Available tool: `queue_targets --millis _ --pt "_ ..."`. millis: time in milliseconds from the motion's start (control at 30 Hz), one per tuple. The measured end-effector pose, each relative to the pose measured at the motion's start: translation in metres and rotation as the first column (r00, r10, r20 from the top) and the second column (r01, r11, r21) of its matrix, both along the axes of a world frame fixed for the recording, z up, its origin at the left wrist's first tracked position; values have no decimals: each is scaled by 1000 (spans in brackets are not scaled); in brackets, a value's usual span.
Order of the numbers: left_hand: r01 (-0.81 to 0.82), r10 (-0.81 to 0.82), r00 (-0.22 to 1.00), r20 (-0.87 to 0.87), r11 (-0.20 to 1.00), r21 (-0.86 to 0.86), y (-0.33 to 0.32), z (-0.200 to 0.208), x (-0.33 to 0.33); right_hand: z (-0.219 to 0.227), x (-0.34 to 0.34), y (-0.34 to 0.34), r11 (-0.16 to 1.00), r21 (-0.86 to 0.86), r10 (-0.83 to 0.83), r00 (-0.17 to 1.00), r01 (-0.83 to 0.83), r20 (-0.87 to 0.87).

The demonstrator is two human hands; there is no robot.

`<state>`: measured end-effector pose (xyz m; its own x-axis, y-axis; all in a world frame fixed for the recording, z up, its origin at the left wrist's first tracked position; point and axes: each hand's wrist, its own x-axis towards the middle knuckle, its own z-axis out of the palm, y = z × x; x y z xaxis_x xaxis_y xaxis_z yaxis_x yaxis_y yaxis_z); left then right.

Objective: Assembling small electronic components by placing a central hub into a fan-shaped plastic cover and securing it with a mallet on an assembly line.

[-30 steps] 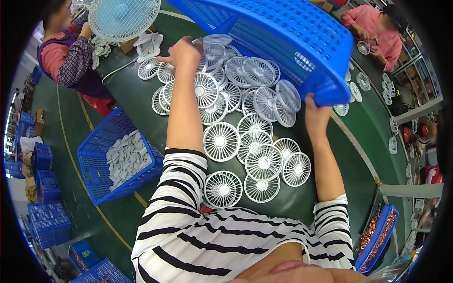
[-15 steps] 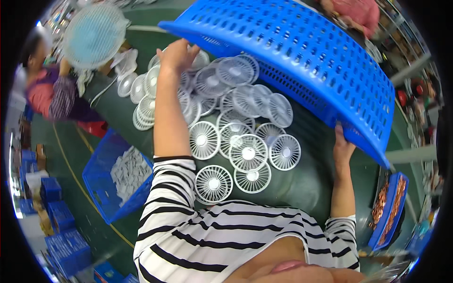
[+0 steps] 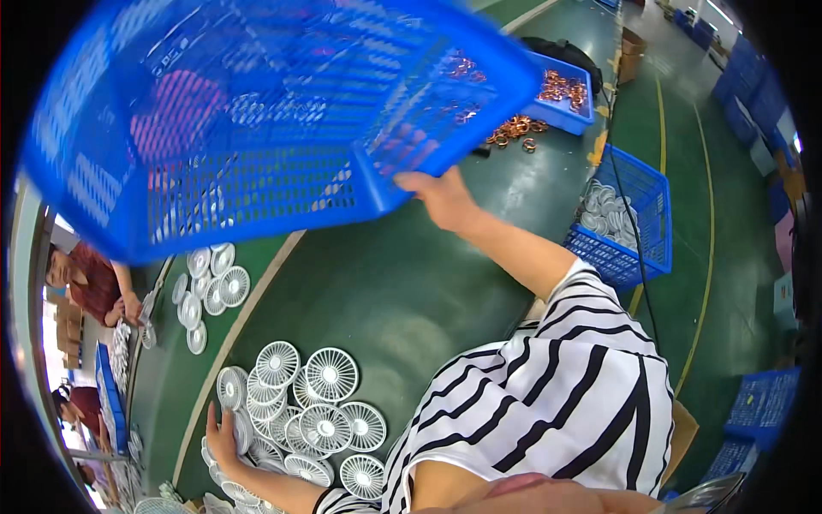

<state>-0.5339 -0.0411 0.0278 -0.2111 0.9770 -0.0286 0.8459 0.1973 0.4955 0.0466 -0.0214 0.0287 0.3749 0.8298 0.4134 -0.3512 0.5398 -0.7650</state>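
Note:
My right hand (image 3: 438, 197) grips a large blue perforated plastic crate (image 3: 257, 227) at its near right corner. The crate is raised and tilted over the upper left of the view, with motion blur on it. No parts show inside it. At lower left, my left hand (image 3: 224, 441) rests against a heap of white round fan grilles (image 3: 332, 374), fingers stretched and apart. Some grilles in the heap overlap and others are stacked. The green tabletop (image 3: 411, 283) lies under them.
Copper-coloured rings (image 3: 514, 128) lie loose beside a small blue bin (image 3: 555, 116) of similar rings. Right of the table stands a blue crate (image 3: 646, 257) with white round parts. More grilles (image 3: 231, 287) lie past a pale strip, near a co-worker (image 3: 96, 278).
The view has turned to the right. The crate has swung from upper right to upper left, still in my right hand. My left hand remains at the grilles.

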Motion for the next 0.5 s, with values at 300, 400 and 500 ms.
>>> queue_targets --millis 300,400,500 --pt "4 -5 998 56 1000 16 9 -20 -27 30 125 -68 922 240 -146 847 304 -511" --pt "36 -39 996 83 999 39 15 -26 -36 40 179 -69 964 148 -105 826 222 -554" --pt "11 -14 998 60 999 49 10 -19 -23 32 190 -53 985 157 27 840 70 -542"
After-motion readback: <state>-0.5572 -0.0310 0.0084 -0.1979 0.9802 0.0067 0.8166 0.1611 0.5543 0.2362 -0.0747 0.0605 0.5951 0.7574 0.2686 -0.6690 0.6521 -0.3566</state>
